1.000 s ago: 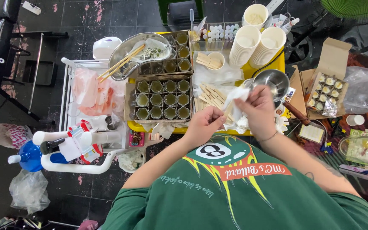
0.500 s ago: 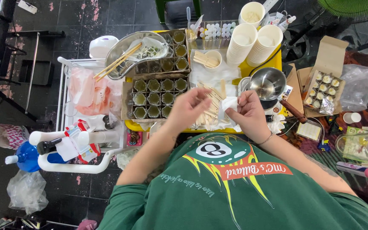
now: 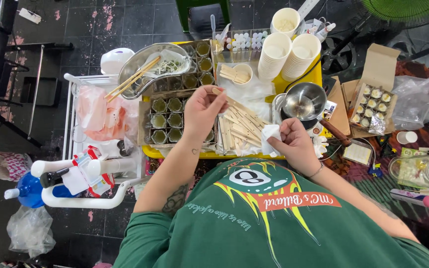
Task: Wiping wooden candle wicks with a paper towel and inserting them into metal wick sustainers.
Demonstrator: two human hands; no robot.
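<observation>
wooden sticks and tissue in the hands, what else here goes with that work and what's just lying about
In hand or close by:
- left hand pinching a wooden stick
- right hand gripping a white tissue
- pile of wooden sticks
- small green-filled cups
- steel pot

Lying about:
- paper cup stacks
- cardboard box
- blue bottle
- plastic bags

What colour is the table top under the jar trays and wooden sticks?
Yellow: the table top shows its yellow edge around the trays, best seen in the head view.
</observation>
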